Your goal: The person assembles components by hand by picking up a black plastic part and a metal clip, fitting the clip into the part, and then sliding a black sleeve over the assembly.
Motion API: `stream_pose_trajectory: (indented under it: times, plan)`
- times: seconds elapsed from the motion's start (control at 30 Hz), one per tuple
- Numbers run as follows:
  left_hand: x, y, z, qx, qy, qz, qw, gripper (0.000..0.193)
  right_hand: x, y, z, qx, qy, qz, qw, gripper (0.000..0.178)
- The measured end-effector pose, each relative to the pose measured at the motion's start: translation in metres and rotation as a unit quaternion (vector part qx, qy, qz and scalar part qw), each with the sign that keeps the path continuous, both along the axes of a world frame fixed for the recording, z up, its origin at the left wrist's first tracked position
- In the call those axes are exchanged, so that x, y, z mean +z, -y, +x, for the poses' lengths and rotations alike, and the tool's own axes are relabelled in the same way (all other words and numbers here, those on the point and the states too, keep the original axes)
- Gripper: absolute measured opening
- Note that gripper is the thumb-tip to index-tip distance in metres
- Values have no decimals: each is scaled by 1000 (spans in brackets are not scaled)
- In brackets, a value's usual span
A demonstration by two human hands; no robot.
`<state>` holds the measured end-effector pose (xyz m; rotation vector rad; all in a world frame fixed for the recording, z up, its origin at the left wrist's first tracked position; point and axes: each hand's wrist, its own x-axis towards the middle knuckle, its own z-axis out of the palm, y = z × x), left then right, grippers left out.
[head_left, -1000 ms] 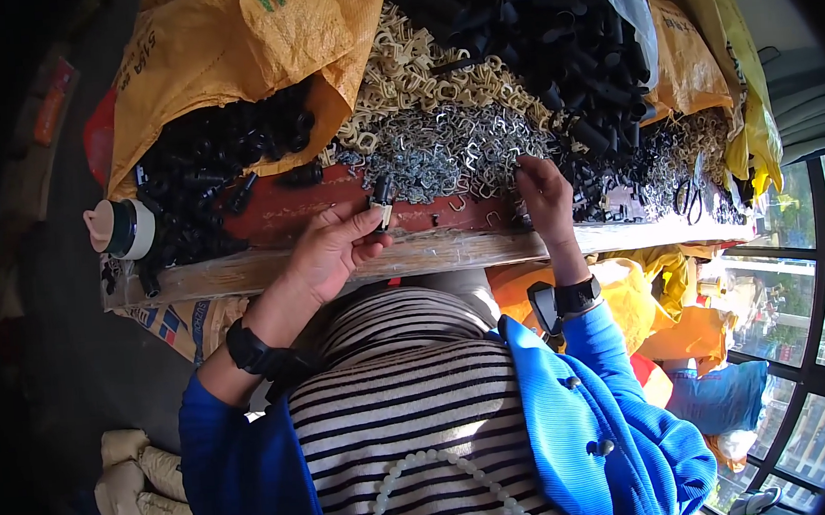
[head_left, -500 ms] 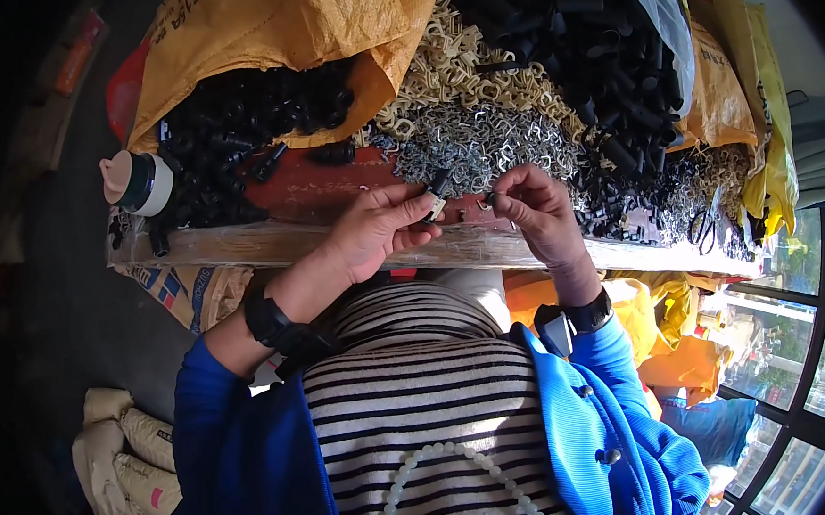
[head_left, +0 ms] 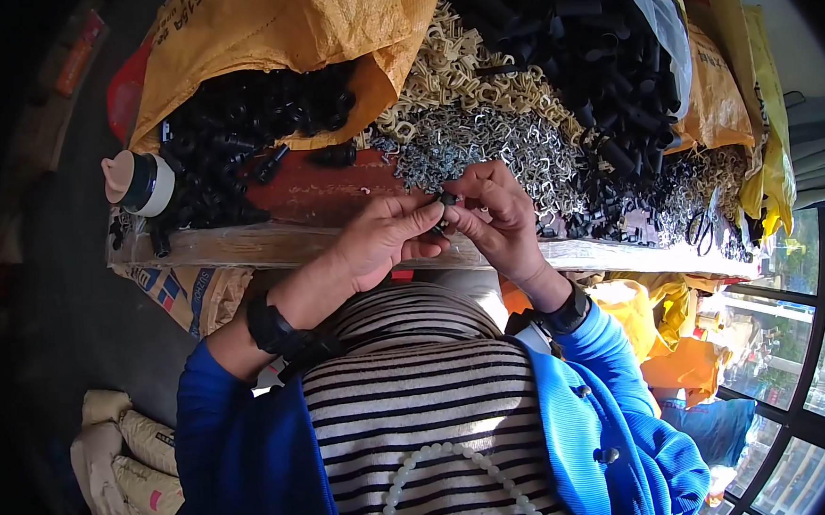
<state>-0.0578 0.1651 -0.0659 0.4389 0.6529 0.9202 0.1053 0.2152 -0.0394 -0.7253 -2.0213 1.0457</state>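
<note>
My left hand (head_left: 385,238) is closed on a small black plastic part (head_left: 446,200), pinched between thumb and fingers above the table's near edge. From the other side, my right hand (head_left: 502,216) meets it, with thumb and fingertips pinched against the same part. The fingers cover most of the part, and whatever small piece the right fingertips hold is hidden. Just beyond the hands lies a heap of small silvery metal clips (head_left: 481,145). Behind that are beige plastic rings (head_left: 439,72).
Black fittings (head_left: 243,117) spill from an orange woven sack (head_left: 294,24) at left, beside a lidded pink-and-white jar (head_left: 151,185). Black tubes (head_left: 609,66) pile up at far right. Scissors (head_left: 704,230) lie near the table's right end. The reddish tabletop (head_left: 319,190) shows between heaps.
My right hand has moved left with its small dark piece and now touches the black part in my left hand. The left hand has barely moved.
</note>
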Motion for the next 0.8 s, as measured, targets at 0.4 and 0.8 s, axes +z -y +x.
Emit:
stream_pose_trajectory:
  times: [0.4,0.8]
  plan:
    - [6,-4,8,-16,-21,0,1000,22,-14,2,24,-28,65,144,987,25]
    - [11,-5,1,-21,-111,119,986,24,-36,-112,201,-437,484,270,708,31]
